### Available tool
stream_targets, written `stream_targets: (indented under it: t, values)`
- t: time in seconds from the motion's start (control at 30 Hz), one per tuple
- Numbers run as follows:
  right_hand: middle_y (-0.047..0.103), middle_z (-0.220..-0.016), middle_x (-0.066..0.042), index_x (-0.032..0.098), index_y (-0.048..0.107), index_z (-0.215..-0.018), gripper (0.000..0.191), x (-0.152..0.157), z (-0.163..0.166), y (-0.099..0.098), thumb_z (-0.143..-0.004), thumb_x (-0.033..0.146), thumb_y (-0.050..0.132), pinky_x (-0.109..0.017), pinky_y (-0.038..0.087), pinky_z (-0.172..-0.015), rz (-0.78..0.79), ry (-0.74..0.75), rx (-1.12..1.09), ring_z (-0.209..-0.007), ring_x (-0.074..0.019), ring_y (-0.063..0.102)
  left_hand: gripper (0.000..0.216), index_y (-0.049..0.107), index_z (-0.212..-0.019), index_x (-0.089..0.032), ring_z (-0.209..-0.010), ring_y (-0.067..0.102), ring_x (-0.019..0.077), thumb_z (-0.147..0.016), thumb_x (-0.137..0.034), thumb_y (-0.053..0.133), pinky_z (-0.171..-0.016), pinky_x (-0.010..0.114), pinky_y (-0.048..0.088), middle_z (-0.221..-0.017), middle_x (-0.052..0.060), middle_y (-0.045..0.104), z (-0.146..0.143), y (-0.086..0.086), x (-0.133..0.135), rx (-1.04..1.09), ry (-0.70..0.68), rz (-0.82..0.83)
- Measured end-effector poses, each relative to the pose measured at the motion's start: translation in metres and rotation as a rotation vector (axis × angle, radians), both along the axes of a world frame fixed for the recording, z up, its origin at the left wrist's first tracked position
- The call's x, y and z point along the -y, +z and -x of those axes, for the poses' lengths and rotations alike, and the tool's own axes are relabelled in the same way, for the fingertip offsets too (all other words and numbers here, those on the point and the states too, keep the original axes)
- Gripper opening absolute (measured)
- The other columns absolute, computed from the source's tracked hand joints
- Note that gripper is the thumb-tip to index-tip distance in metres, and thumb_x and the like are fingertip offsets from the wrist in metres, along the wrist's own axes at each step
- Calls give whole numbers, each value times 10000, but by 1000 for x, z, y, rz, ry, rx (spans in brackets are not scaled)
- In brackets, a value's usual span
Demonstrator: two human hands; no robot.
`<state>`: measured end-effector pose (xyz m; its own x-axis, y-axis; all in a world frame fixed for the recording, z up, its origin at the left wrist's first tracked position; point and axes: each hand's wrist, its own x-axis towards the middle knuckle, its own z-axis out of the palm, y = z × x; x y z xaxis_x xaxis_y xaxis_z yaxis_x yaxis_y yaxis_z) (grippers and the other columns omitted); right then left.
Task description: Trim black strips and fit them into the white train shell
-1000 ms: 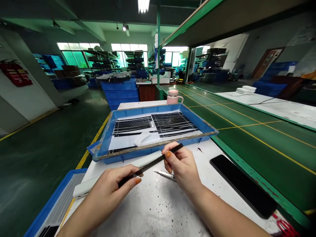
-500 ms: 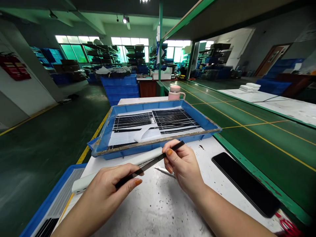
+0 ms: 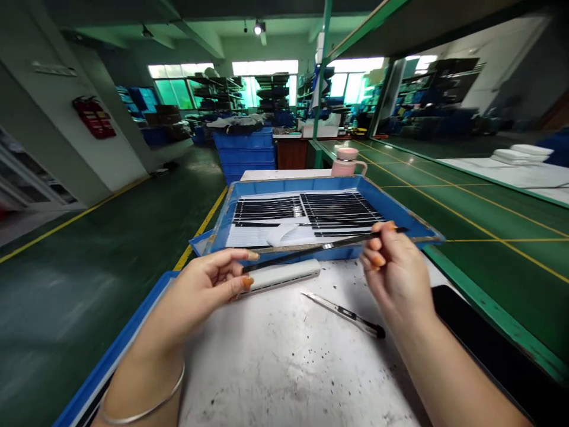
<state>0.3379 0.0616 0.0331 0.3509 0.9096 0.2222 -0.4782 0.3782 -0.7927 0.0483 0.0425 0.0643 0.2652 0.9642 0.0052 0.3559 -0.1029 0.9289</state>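
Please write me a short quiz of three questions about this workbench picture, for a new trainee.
1. True or false: the left hand and the right hand each pinch one end of the thin flat black strip.
2. Which thing lies on the white speckled table under the held strip? A) slim silver knife with black end B) red scissors C) yellow tape roll
3. Short answer: what stands beyond the far edge of the blue plastic tray?

Key: 1 true; 2 A; 3 the pink lidded mug.

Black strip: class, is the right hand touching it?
Touching. In the head view, fingertips of the right hand pinch the black strip near its end.
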Motion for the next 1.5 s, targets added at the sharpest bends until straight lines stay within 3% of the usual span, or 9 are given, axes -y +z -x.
stream_targets:
  t: [0.1, 0.2, 0.33, 0.43, 0.57, 0.77, 0.93, 1.13, 1.5]
  values:
    - [492, -671, 58, 138, 574, -866, 197, -7, -10, 1, -963, 305, 615, -155, 343, -389, 60, -68, -52, -463, -49, 404, 269, 719, -1026, -170, -610, 549, 113, -804, -323, 725, -558, 218, 475, -767, 29, 665, 3, -1, -3, 174, 89, -68]
    - [519, -696, 46, 132, 581, -856, 208, -9, -11, -2, -957, 309, 625, -150, 352, -389, 116, -98, -63, -476, -49, 424, 226, 750, -920, -139, -624, 569, 127, -778, -315, 742, -563, 235, 500, -782, 59, 686, 3, -5, -6, 197, 136, -113]
    - [520, -697, 44, 130, 587, -849, 206, -4, -4, -2, -951, 301, 638, -139, 334, -376, 159, -105, -61, -484, -47, 432, 328, 734, -1032, -149, -711, 589, 133, -722, -247, 777, -604, 231, 527, -893, 64, 672, 1, -11, -10, 176, 98, -153]
    - [520, -700, 44, 129, 590, -849, 173, -1, 1, 0, -945, 263, 643, -132, 323, -369, 188, -98, -59, -482, -44, 430, 425, 666, -1114, -148, -654, 567, 106, -719, -256, 780, -580, 223, 526, -860, 38, 649, -2, -14, -11, 234, 100, -135]
    - [523, -708, 44, 134, 587, -847, 134, 1, 5, 1, -936, 216, 645, -128, 318, -365, 227, -113, -62, -490, -45, 443, 412, 601, -1110, -136, -632, 575, 110, -761, -297, 751, -551, 222, 521, -795, 20, 633, -7, -16, -11, 299, 144, -131]
    - [502, -683, 47, 142, 580, -823, 155, 1, 9, 0, -942, 224, 636, -132, 311, -363, 281, -100, -66, -482, -47, 422, 294, 611, -1031, -152, -641, 597, 112, -790, -268, 733, -556, 212, 525, -746, -4, 624, -13, -20, -9, 287, 296, -323]
    - [486, -676, 51, 145, 565, -810, 173, 0, 10, 1, -945, 229, 632, -126, 295, -355, 320, -97, -92, -475, -43, 404, 156, 685, -859, -125, -637, 645, 114, -817, -270, 722, -556, 198, 544, -725, 27, 679, -12, -17, -4, 415, 268, -294]
    - [470, -668, 57, 153, 559, -811, 177, -1, 10, -1, -924, 245, 660, -131, 293, -357, 383, -95, -98, -462, -42, 370, 210, 733, -971, -145, -612, 648, 106, -810, -279, 746, -522, 178, 545, -723, 22, 699, -10, -14, -1, 561, 215, -243]
    - [493, -687, 28, 153, 541, -749, 230, -4, 12, -14, -861, 254, 715, -142, 299, -371, 430, -123, -42, -503, -56, 390, 193, 762, -905, -163, -639, 676, 126, -731, -220, 824, -516, 188, 568, -725, 21, 700, -13, -14, 4, 684, 138, -229]
